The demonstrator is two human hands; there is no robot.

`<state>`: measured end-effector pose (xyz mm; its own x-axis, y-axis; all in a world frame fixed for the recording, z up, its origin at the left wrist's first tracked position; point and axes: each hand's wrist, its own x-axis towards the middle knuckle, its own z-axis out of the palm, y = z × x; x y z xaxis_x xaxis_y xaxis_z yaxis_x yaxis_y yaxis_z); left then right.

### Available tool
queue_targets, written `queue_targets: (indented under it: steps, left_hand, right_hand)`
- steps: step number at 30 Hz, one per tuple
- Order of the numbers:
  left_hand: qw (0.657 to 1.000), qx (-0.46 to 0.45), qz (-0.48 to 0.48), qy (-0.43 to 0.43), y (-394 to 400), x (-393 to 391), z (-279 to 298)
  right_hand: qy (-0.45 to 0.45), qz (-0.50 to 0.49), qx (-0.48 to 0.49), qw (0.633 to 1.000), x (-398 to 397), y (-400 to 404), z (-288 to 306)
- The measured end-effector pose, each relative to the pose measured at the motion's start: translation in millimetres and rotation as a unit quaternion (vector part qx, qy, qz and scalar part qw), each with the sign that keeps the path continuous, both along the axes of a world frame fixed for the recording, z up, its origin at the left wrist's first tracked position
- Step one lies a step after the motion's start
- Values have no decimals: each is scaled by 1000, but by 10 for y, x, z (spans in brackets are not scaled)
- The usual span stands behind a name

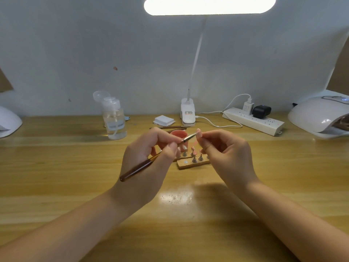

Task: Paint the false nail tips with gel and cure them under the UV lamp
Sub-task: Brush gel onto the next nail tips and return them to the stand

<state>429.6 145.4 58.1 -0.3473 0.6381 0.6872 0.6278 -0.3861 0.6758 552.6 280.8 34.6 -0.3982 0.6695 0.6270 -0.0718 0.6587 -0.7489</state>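
Clip lamp base [187, 112] at 12 o'clock on desk [56, 167] has a label w/ small print, too blurred to read.

A wooden table [56, 167] stands against a pale wall [75, 53]. At the back of the table, a clear pump bottle [114, 118] stands left of centre, a stack of white pads [164, 120] lies near a clip-on desk lamp [187, 112], and the lamp's lit bar [209, 5] hangs overhead. Right of the lamp lies a white power strip [253, 121] with a white charger [247, 107] and a black adapter [261, 111] plugged in.
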Motion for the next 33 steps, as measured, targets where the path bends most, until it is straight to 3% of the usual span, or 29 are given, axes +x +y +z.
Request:
queue_targets:
  steps: [12,25,33]
  left_hand:
    - [994,4,-47,-97,43,-31,-37]
    - [997,-8,-20,-74,40,3,-58]
    - [992,-2,-75,-101,21,1,-57]
  right_hand:
    - [7,32,-66,997,-17,-13,14]
    - [13,58,-114,992,-15,-46,61]
    - [20,68,-137,988,-14,-53,70]
